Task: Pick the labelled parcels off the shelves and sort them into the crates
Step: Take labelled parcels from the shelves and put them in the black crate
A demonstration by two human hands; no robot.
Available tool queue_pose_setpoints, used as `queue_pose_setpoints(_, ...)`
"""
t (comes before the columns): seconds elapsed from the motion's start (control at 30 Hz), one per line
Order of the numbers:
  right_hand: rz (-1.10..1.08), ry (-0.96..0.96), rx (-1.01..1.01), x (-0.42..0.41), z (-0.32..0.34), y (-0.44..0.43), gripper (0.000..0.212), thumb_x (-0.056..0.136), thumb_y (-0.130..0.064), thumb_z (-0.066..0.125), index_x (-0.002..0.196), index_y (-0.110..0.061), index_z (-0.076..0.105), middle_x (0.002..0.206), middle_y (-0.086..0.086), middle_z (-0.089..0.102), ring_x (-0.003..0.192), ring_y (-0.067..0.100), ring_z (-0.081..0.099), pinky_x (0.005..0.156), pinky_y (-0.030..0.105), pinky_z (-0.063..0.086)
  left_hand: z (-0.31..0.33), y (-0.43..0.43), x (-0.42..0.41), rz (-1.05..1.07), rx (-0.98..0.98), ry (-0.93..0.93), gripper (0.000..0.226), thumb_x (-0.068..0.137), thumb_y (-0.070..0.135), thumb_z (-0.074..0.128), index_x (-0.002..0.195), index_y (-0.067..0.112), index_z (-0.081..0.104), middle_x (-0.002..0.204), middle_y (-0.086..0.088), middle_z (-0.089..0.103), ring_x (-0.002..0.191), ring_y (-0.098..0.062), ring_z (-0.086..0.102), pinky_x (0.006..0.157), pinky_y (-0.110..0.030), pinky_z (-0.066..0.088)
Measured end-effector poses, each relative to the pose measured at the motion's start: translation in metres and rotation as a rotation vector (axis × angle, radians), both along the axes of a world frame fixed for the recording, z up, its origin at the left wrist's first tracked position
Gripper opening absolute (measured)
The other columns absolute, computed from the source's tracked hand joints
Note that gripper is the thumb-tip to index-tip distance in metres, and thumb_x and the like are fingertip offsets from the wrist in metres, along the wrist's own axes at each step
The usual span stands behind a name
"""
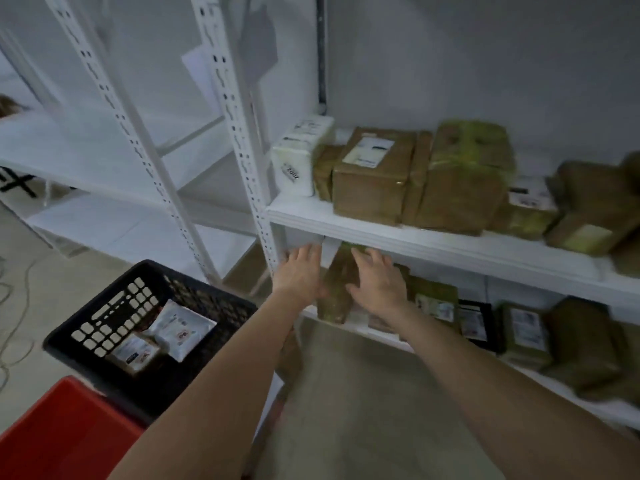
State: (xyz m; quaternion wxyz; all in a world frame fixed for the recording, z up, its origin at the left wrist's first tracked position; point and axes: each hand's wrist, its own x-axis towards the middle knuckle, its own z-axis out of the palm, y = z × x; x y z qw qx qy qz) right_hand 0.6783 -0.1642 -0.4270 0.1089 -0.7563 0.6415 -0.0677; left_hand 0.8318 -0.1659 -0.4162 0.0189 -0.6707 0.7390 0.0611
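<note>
A brown taped parcel [337,285] stands on end at the left of the lower shelf [360,329]. My left hand [300,271] lies flat against its left side with fingers straight, and my right hand [379,282] presses its right side, fingers extended over the top. More labelled parcels [436,303] sit to the right on that shelf. On the upper shelf [415,237] stand a white parcel [298,157] and several brown boxes [374,174]. A black crate [104,327] at lower left holds two labelled packets [180,329]. A red crate [65,431] lies in front of it.
A white slotted upright [242,143] stands just left of my hands. A second white rack [104,143] fills the left, its shelves bare. Cables [10,306] lie on the floor at the far left. Bare floor [363,410] shows between my forearms.
</note>
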Motion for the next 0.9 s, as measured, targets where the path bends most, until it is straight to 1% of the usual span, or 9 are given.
queue_pose_setpoints(0.1,-0.067,-0.003,-0.048,-0.078,0.027,0.038,0.072,0.091,-0.04,0.057,0.15,-0.022,0.02,0.152,0.007,0.024,0.136,0.029,0.028,0.107,0.042,0.035,0.031,0.03,-0.076,-0.084,-0.037,-0.004,0.093,0.086,0.047,0.062,0.152,0.015,0.003,0.16,-0.007,0.009,0.146,-0.026,0.016,0.115,-0.042,0.022)
queue_pose_setpoints(0.17,-0.114,0.009,-0.079,-0.13,0.048,0.065,0.072,0.092,-0.041,0.054,0.151,-0.022,0.018,0.153,0.007,0.022,0.136,0.029,0.026,0.107,0.042,0.033,0.053,0.051,-0.127,-0.148,-0.092,0.004,0.093,0.086,0.048,0.061,0.152,0.015,0.005,0.16,-0.007,0.01,0.146,-0.025,0.016,0.115,-0.042,0.024)
queue_pose_setpoints(0.27,-0.188,0.036,-0.157,-0.203,0.082,0.104,0.072,0.09,-0.041,0.055,0.15,-0.021,0.02,0.15,0.008,0.026,0.133,0.03,0.03,0.104,0.041,0.035,0.087,0.08,-0.201,-0.237,-0.188,0.014,0.093,0.085,0.051,0.061,0.152,0.015,0.01,0.158,-0.007,0.015,0.143,-0.026,0.021,0.113,-0.041,0.027)
queue_pose_setpoints(0.43,-0.325,0.049,-0.274,-0.305,0.137,0.16,0.072,0.09,-0.041,0.057,0.15,-0.023,0.021,0.147,0.008,0.029,0.132,0.031,0.032,0.101,0.041,0.037,0.145,0.118,-0.305,-0.384,-0.303,0.043,0.092,0.086,0.054,0.059,0.152,0.014,0.01,0.159,-0.007,0.013,0.143,-0.026,0.022,0.11,-0.04,0.031)
queue_pose_setpoints(0.53,-0.403,0.035,-0.35,-0.354,0.166,0.188,0.071,0.088,-0.042,0.057,0.148,-0.025,0.024,0.144,0.009,0.032,0.13,0.032,0.033,0.099,0.04,0.038,0.175,0.134,-0.358,-0.472,-0.37,0.058,0.091,0.085,0.054,0.059,0.151,0.013,0.012,0.158,-0.007,0.017,0.142,-0.025,0.024,0.11,-0.039,0.03)
queue_pose_setpoints(0.6,-0.439,0.045,-0.383,-0.38,0.186,0.2,0.069,0.088,-0.041,0.057,0.147,-0.024,0.027,0.143,0.01,0.034,0.13,0.033,0.034,0.101,0.04,0.037,0.196,0.142,-0.387,-0.517,-0.396,0.067,0.088,0.086,0.051,0.06,0.15,0.013,0.015,0.156,-0.007,0.019,0.141,-0.026,0.026,0.11,-0.039,0.031)
queue_pose_setpoints(0.73,-0.482,0.094,-0.478,-0.421,0.223,0.218,0.064,0.09,-0.036,0.056,0.146,-0.021,0.028,0.141,0.009,0.037,0.128,0.031,0.036,0.104,0.04,0.036,0.232,0.152,-0.435,-0.609,-0.483,0.099,0.081,0.089,0.048,0.057,0.15,0.014,0.016,0.157,-0.007,0.017,0.142,-0.026,0.024,0.111,-0.04,0.028)
queue_pose_setpoints(0.9,-0.558,0.126,-0.604,-0.472,0.28,0.22,0.065,0.091,-0.037,0.054,0.148,-0.022,0.026,0.145,0.008,0.034,0.131,0.029,0.033,0.105,0.039,0.033,0.287,0.146,-0.495,-0.706,-0.652,0.148,0.08,0.088,0.05,0.057,0.149,0.015,0.02,0.153,-0.006,0.026,0.138,-0.025,0.03,0.108,-0.039,0.033)
